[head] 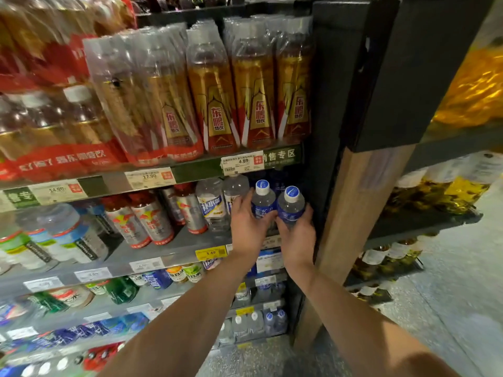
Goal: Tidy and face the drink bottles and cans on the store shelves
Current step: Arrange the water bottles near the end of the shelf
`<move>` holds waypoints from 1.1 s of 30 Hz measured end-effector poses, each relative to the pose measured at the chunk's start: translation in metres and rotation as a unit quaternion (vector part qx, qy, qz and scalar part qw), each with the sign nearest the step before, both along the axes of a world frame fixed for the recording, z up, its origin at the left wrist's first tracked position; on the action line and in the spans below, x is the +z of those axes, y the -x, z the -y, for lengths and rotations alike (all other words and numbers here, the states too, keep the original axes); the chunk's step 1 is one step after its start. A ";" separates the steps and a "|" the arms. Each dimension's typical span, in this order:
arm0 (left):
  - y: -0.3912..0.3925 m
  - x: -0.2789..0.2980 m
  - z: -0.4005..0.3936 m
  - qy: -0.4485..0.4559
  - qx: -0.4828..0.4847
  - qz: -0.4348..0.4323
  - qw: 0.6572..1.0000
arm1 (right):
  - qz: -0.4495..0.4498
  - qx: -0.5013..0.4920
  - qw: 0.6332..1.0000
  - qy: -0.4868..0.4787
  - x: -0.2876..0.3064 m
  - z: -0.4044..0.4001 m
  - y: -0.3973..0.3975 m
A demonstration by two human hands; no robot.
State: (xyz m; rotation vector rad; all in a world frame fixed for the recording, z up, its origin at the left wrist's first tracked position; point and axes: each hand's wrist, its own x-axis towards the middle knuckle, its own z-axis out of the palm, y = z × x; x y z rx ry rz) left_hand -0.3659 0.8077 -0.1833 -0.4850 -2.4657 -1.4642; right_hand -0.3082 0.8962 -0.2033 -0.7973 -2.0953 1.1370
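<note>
Centre right of the frame, second shelf (174, 250) from the top, at its right end against the dark upright (324, 159). Left hand (246, 227) is wrapped round the left blue bottle (262, 202); right hand (298, 235) is wrapped round the right blue bottle (291, 204). Both bottles stand upright, touching, caps white and blue, labels partly hidden by fingers. Judged step: facing this pair at the shelf front. Next move calls for turning labels outward and aligning both with the shelf edge, beside the clear bottles (212, 205).
</note>
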 end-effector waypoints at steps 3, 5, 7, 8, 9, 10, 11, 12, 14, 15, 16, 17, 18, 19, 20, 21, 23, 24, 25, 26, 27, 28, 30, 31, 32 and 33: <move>0.002 -0.003 -0.001 0.016 0.020 -0.017 1.000 | 0.011 0.004 1.000 -0.003 -0.003 -0.001 0.003; 0.004 -0.002 0.000 0.025 0.027 -0.031 0.999 | 0.024 0.008 1.000 -0.009 -0.003 -0.001 0.005; 0.008 -0.001 0.000 0.048 0.028 -0.037 0.998 | 0.033 0.011 0.999 -0.007 -0.002 -0.002 0.009; 0.009 -0.001 0.000 0.055 0.029 -0.036 0.997 | 0.037 0.011 0.999 -0.006 -0.002 -0.002 0.011; 0.009 -0.001 -0.001 0.059 0.030 -0.037 0.997 | 0.036 0.010 0.999 -0.005 -0.002 -0.003 0.012; 0.009 -0.001 -0.002 0.059 0.031 -0.040 0.997 | 0.033 0.012 0.999 -0.002 -0.002 -0.003 0.013; 0.008 -0.003 -0.003 0.061 0.034 -0.045 0.997 | 0.029 0.014 0.999 0.001 -0.002 -0.004 0.014; 0.008 -0.004 -0.004 0.064 0.040 -0.050 0.996 | 0.028 0.018 0.999 0.006 -0.002 -0.004 0.015; 0.006 -0.006 -0.006 0.073 0.054 -0.055 0.994 | 0.024 0.029 0.999 0.017 -0.003 -0.006 0.017; 0.006 -0.006 -0.006 0.076 0.059 -0.056 0.994 | 0.022 0.035 0.999 0.023 -0.003 -0.008 0.018; 0.006 -0.007 -0.007 0.078 0.061 -0.054 0.994 | 0.020 0.039 0.999 0.031 -0.001 -0.009 0.018; 0.006 -0.008 -0.007 0.081 0.061 -0.052 0.993 | 0.017 0.043 0.998 0.039 0.000 -0.010 0.018; 0.005 -0.010 -0.007 0.082 0.060 -0.051 0.993 | 0.015 0.047 0.998 0.045 0.001 -0.011 0.018; 0.005 -0.013 -0.007 0.084 0.058 -0.052 0.993 | 0.012 0.053 0.997 0.051 0.001 -0.012 0.018; 0.005 -0.015 -0.006 0.087 0.057 -0.054 0.993 | 0.010 0.058 0.997 0.058 0.002 -0.013 0.018; 0.005 -0.016 -0.005 0.089 0.059 -0.054 0.993 | 0.007 0.063 0.996 0.065 0.002 -0.013 0.019; 0.006 -0.017 -0.003 0.090 0.064 -0.052 0.993 | 0.001 0.069 0.994 0.080 0.002 -0.013 0.021; 0.007 -0.017 -0.002 0.088 0.064 -0.051 0.993 | -0.001 0.070 0.994 0.084 0.001 -0.012 0.023; 0.009 -0.017 -0.002 0.087 0.064 -0.050 0.993 | -0.001 0.073 0.993 0.087 0.000 -0.011 0.025; 0.010 -0.016 -0.001 0.086 0.065 -0.048 0.993 | 0.001 0.076 0.993 0.092 -0.001 -0.010 0.027; 0.011 -0.016 0.000 0.087 0.067 -0.046 0.993 | 0.007 0.080 0.992 0.096 -0.003 -0.009 0.028; 0.013 -0.017 0.001 0.088 0.069 -0.044 0.993 | 0.016 0.083 0.991 0.099 -0.004 -0.008 0.029; 0.014 -0.019 0.005 0.091 0.071 -0.043 0.992 | 0.034 0.091 0.990 0.100 -0.009 -0.006 0.029; 0.015 -0.021 0.008 0.089 0.072 -0.042 0.993 | 0.038 0.094 0.990 0.097 -0.012 -0.005 0.028; 0.015 -0.021 0.010 0.084 0.073 -0.039 0.993 | 0.039 0.096 0.990 0.095 -0.015 -0.004 0.027; 0.014 -0.021 0.011 0.075 0.074 -0.032 0.994 | 0.036 0.096 0.990 0.095 -0.017 -0.004 0.026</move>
